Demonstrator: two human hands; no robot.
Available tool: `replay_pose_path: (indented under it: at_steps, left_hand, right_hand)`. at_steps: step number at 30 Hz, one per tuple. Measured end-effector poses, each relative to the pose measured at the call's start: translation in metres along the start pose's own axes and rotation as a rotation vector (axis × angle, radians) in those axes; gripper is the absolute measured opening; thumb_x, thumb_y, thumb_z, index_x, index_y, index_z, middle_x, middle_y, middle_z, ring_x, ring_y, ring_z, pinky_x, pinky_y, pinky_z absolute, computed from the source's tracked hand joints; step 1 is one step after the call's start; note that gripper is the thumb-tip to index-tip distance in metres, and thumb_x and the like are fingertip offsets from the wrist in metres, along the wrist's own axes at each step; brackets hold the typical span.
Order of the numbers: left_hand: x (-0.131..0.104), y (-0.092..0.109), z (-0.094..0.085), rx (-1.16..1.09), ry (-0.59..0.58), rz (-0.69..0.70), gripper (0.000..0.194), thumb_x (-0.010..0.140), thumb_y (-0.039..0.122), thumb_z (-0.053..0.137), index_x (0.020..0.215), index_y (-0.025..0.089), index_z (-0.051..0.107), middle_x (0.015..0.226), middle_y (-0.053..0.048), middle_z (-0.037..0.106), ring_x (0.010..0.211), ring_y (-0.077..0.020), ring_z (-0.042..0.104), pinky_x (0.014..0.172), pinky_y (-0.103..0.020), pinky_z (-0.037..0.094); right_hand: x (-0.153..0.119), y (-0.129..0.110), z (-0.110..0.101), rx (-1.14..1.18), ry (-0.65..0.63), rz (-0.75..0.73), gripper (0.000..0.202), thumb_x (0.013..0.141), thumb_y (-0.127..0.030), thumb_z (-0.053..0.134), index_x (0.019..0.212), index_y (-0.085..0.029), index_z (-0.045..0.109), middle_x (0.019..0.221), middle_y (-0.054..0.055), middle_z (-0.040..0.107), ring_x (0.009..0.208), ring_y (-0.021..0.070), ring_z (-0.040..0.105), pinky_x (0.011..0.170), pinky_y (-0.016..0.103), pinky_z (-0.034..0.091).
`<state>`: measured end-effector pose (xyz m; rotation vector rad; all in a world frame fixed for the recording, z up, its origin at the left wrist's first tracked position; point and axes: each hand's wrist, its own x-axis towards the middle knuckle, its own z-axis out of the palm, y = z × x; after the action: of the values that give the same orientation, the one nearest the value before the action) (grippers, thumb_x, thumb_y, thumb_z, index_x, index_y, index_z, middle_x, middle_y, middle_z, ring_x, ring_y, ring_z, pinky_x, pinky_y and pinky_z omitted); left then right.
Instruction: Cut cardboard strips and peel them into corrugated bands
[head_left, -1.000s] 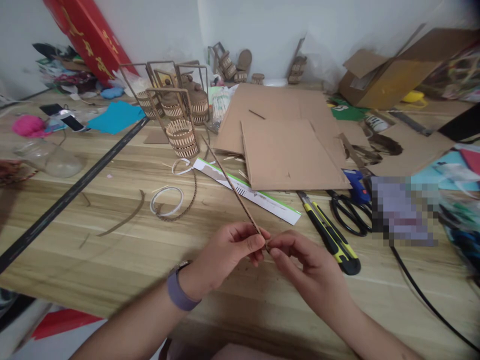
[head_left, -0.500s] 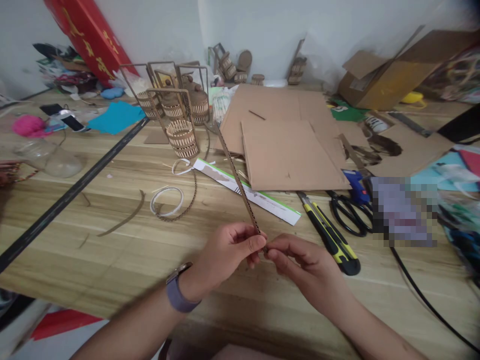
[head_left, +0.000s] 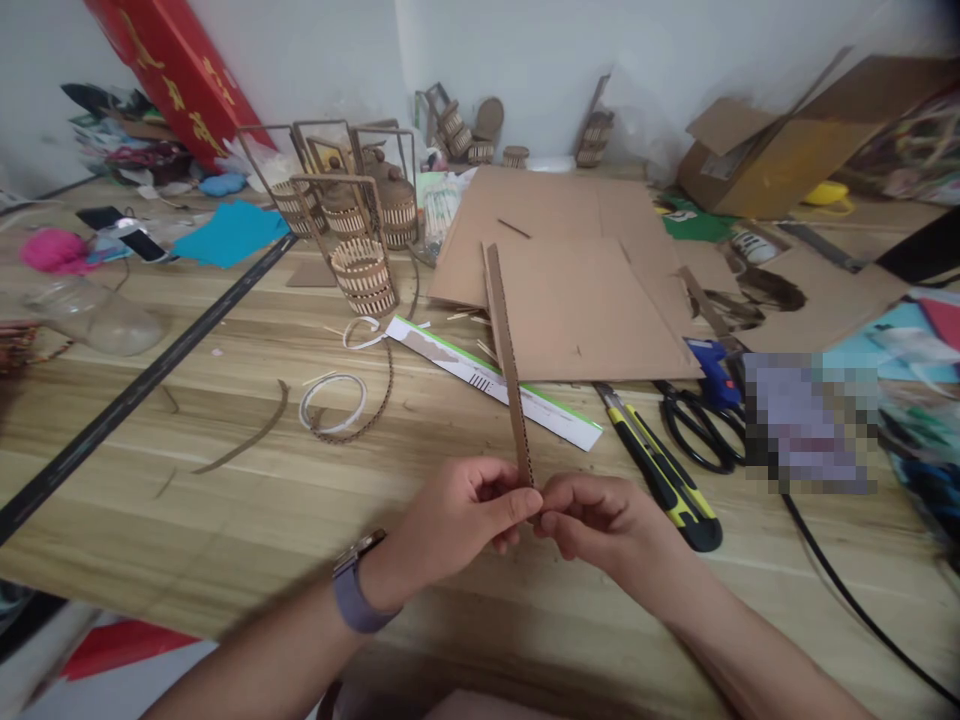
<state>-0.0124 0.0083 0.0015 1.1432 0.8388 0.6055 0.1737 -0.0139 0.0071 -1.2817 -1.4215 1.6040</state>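
The narrow cardboard strip (head_left: 505, 350) rises from the fingers and leans slightly to the left, its flat face showing and its fluted edge turned towards the right. Its near end lies at the fingertips, between the two hands, while the far end stands free and overlaps the cardboard sheet (head_left: 585, 310) in view. The left hand (head_left: 457, 515) pinches the strip just above that end, thumb on top and fingers curled beneath; the right hand (head_left: 622, 525) has thumb and forefinger pressed together at the very tip, though the exact contact is partly hidden. Handling it well, I would judge, calls for a steady left pinch close to the right fingertips, and for small, even pressure from the right, since the fluted core could crease or split if bent sharply. Letting the long free end swing could also twist the part being worked. Beyond the strip lies a white, green-edged piece (head_left: 551, 415), with the yellow-and-black utility knife (head_left: 660, 465) and black-handled scissors (head_left: 721, 466) to the right. Left of the strip, a white ring (head_left: 303, 405) lies on the table (head_left: 225, 540), near a small slatted basket (head_left: 364, 275).
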Motion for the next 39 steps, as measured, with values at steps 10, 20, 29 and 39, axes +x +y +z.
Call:
replay_pose_path:
  at_steps: [10, 20, 29, 39]
  left_hand:
    - [0.005, -0.01, 0.003, 0.096, 0.04, 0.002, 0.041, 0.084, 0.054, 0.066, 0.077, 0.015, 0.06, 0.064, 0.003, 0.054, 0.052, -0.0082, 0.049, 0.048, -0.02, 0.038]
    - [0.009, -0.012, 0.007, 0.094, 0.038, -0.012, 0.043, 0.081, 0.057, 0.067, 0.075, 0.015, 0.061, 0.062, 0.003, 0.053, 0.052, -0.0086, 0.048, 0.048, -0.021, 0.036]
    - [0.01, -0.017, 0.008, 0.125, 0.03, -0.021, 0.042, 0.082, 0.056, 0.065, 0.081, 0.014, 0.064, 0.065, 0.001, 0.056, 0.053, -0.0095, 0.049, 0.049, -0.021, 0.037]
    - [0.01, -0.017, 0.007, 0.172, 0.03, 0.015, 0.038, 0.087, 0.051, 0.062, 0.082, 0.014, 0.064, 0.064, 0.003, 0.052, 0.055, -0.0095, 0.047, 0.05, -0.02, 0.035]
  right_hand:
    - [0.0, 0.0, -0.004, -0.408, 0.089, -0.129, 0.017, 0.074, -0.027, 0.057, 0.061, -0.022, 0.065, 0.059, 0.0, 0.064, 0.057, 0.0136, 0.056, 0.054, 0.024, 0.042]
    - [-0.001, 0.003, -0.006, -0.497, 0.089, -0.171, 0.018, 0.075, -0.025, 0.055, 0.058, -0.022, 0.061, 0.053, -0.002, 0.058, 0.052, 0.0126, 0.05, 0.049, 0.023, 0.036]
    - [-0.003, 0.008, -0.009, -0.559, 0.062, -0.247, 0.021, 0.082, -0.023, 0.051, 0.064, -0.022, 0.061, 0.059, -0.001, 0.064, 0.055, 0.0136, 0.056, 0.052, 0.023, 0.04]
    - [-0.006, 0.015, -0.009, -0.559, 0.09, -0.261, 0.021, 0.086, -0.026, 0.052, 0.075, -0.025, 0.07, 0.065, 0.0, 0.066, 0.059, 0.0146, 0.058, 0.055, 0.024, 0.043]
